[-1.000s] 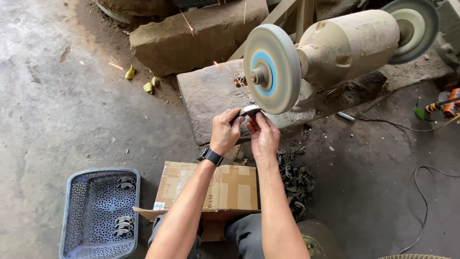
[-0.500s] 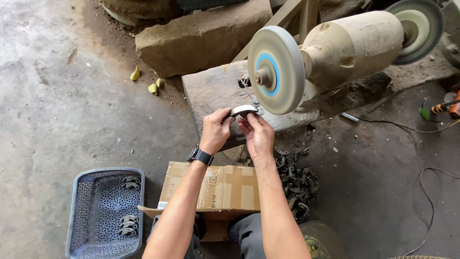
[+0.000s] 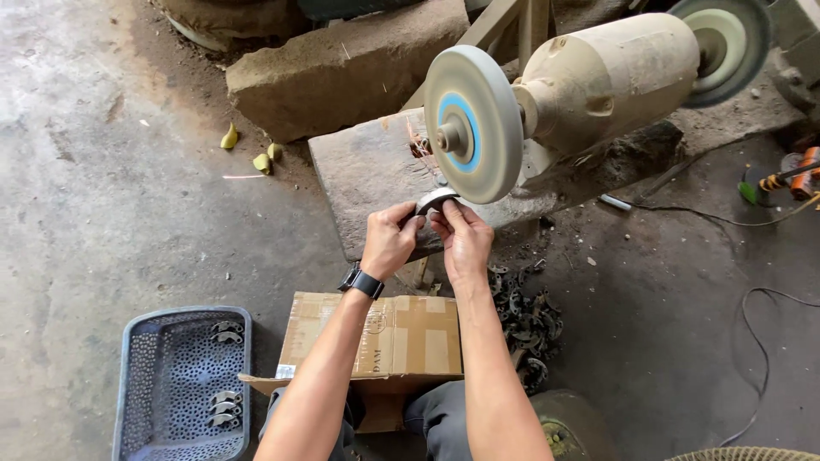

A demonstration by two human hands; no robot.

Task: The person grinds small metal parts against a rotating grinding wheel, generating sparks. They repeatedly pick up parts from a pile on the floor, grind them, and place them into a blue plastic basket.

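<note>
My left hand [image 3: 391, 240] and my right hand [image 3: 462, 236] together grip a small curved metal piece [image 3: 436, 201]. They hold it up against the lower edge of a grey buffing wheel [image 3: 471, 124] with a blue centre. The wheel sits on a dusty beige bench motor [image 3: 606, 77], which carries a second wheel [image 3: 722, 43] at its far end. A black watch [image 3: 362, 282] is on my left wrist.
A cardboard box [image 3: 384, 337] rests on my lap. A blue perforated plastic basket [image 3: 184, 384] with several metal pieces stands at the lower left. A heap of dark metal parts [image 3: 523, 320] lies right of the box. Stone blocks [image 3: 342, 72] support the motor. Cables [image 3: 760, 316] trail at right.
Both hands stay on the metal piece under the wheel. The view has shifted slightly, so the wheel and hands sit a little more to the right and lower.
</note>
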